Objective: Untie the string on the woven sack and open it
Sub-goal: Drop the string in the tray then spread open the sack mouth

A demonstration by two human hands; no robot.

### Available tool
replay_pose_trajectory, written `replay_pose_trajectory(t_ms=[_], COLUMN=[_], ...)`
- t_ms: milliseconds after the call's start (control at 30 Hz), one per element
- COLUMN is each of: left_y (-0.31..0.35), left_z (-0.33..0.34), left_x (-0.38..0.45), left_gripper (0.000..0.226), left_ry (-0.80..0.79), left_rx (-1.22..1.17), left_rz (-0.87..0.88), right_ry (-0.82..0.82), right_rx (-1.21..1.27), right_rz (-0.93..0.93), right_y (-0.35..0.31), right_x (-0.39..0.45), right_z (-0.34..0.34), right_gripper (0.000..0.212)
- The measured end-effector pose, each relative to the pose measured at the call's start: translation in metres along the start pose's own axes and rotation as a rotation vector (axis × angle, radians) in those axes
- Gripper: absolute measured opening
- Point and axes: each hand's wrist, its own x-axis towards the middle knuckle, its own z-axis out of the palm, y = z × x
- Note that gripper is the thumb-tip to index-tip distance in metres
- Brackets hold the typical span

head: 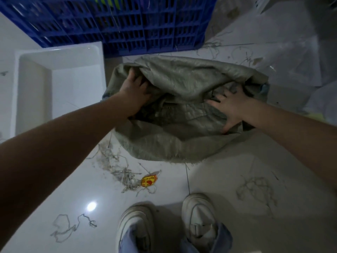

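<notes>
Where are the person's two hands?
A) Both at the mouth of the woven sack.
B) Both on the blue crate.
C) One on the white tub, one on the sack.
A: the left hand and the right hand both touch the mouth of the woven sack.

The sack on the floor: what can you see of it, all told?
The sack is grey-green woven stuff, crinkled and limp, frayed along its near edge. It lies on the white tiled floor, its mouth loose and pulled apart. The left hand grips its left rim; the right hand presses spread fingers on its right side.
</notes>
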Motion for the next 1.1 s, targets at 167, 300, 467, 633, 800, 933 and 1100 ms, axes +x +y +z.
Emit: replay_pose_trajectory(t_ms=[167,300,467,633,800,933,1100], left_y=[0.061,0.117,0.143,0.158,0.147,0.101,0.073], left_z=[-0.058,-0.045,-0.013,0.013,0.001,-0.033,-0.030], left_x=[-0.006,-0.002,-0.027,-0.072,-0.070,-0.026,0.019], left_gripper=[0.049,0.099,0.121,0.120,0.099,0.047,0.074], left_ry=[0.191,-0.150,-0.170,-0.175,-0.207,0.099,-0.001], left_rx=[-0.799,-1.171,-1.167,-1.203,-1.127,-1.013,-0.439], left_rz=[-0.063,-0.121,-0.035,0.068,0.062,-0.146,-0.145], right_ry=[0.466,0.267,0.169,0.178,0.281,0.308,0.000], right_rx=[0.093,0.054,-0.064,-0.116,-0.132,-0.029,0.239], right_rz=[-0.253,-0.210,-0.011,0.147,0.091,-0.003,-0.047], right_y=[-0.040,-0.047,-0.024,0.006,0.014,-0.032,-0.100], right_x=[0.010,0.031,0.052,0.056,0.043,0.024,0.022], right_z=[-0.040,-0.048,-0.048,-0.051,-0.071,-0.070,-0.028], right_gripper=[0.051,0.098,0.142,0.136,0.117,0.060,0.092])
